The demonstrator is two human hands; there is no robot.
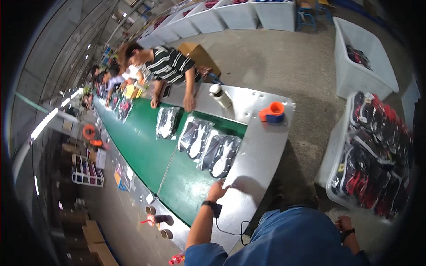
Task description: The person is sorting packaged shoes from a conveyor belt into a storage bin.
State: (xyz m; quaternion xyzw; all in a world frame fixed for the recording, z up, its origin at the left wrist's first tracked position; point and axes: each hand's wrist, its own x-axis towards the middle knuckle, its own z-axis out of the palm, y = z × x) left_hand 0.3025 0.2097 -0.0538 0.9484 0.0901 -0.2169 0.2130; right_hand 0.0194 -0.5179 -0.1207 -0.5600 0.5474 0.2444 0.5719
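Our left hand [217,190] rested at the near edge of the green conveyor belt [142,146], where the belt met the steel table [262,146]. Its fingers touched the lower corner of the nearest bagged pair of shoes [220,155], which lay at about twelve o'clock from the hand; the fingers were bent on the plastic, but we could not tell whether they really pinched it or only pressed on it. Two more bagged pairs [195,136] lay further along the belt, toward eleven o'clock. Our right hand [344,223] hung low at three o'clock from the left one, well apart from it, loosely curled and holding nothing that we could see. Just beyond it, at one o'clock, stood a white bin [330,164] full of dark and red shoes. On the table, at twelve o'clock, stood an orange tape dispenser [273,111] and a white bottle [220,96]. A co-worker in a striped shirt [171,64] leaned over the belt at eleven o'clock.
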